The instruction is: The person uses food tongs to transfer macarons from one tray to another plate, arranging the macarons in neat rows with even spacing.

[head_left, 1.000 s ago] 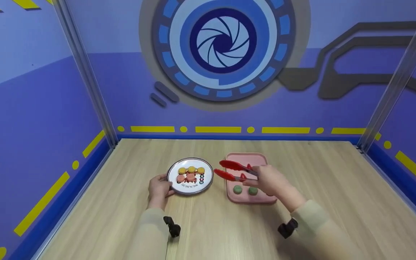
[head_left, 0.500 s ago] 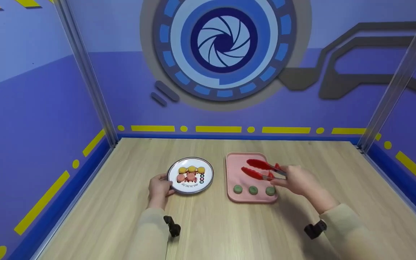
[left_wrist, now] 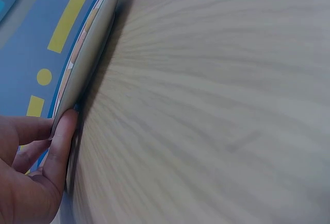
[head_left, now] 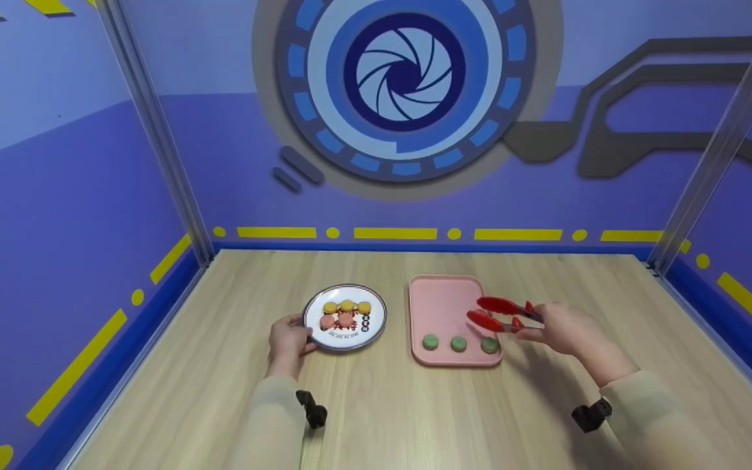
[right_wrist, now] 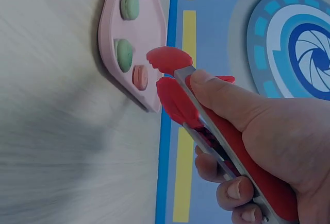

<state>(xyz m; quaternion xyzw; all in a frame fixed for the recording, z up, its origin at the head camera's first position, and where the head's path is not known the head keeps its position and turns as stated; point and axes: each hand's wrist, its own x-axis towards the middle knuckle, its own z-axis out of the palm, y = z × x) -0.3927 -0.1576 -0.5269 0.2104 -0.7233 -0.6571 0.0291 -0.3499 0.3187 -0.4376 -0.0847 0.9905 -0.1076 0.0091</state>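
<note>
My left hand pinches the near-left rim of a white round plate, thumb and fingers on either side of it in the left wrist view. Three yellow macarons lie in a row on the plate, with two pink macarons below them. My right hand grips red-tipped tongs, whose tips stand apart with nothing between them, over the right side of a pink tray. Three green macarons line the tray's near end. One pink macaron shows beyond them in the right wrist view; the tongs hide it from the head view.
The plate and tray stand side by side on a light wooden table, a narrow gap between them. Blue and purple printed panels wall in the back and both sides. A black wrist camera sits on each sleeve.
My right hand has carried the tongs rightward, from beside the plate to the tray's right edge, uncovering the third green macaron. My left hand and the plate have stayed in place.
</note>
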